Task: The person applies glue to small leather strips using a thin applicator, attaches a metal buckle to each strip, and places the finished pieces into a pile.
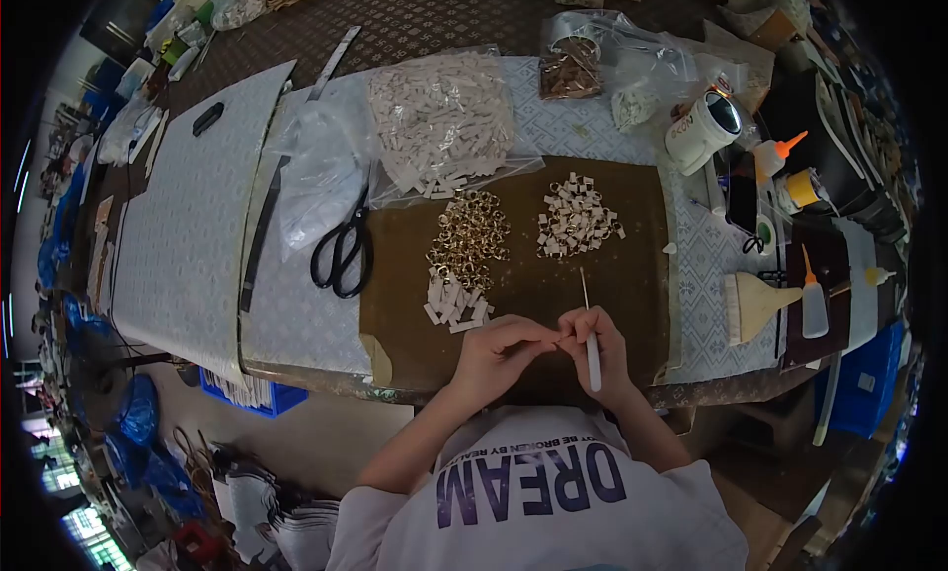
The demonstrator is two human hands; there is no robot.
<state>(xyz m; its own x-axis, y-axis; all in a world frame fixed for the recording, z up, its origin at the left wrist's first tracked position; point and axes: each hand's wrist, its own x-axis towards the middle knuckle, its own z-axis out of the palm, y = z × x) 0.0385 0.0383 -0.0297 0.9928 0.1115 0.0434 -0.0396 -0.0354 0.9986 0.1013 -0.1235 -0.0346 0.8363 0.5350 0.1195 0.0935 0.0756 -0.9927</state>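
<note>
My left hand is closed in a pinch at the front of the brown mat; what lies between its fingertips is too small to name. Touching it at the fingertips, my right hand holds a thin tool with a white handle, its slim tip pointing away from me. Just beyond my left hand lie loose pale strips and a heap of gold-coloured rings. Farther right on the mat is a pile of small pale pieces with rings.
A clear bag of pale strips lies behind the mat. Black scissors and a plastic bag are at left. On the right stand a white container, a glue bottle and a cream brush-like object.
</note>
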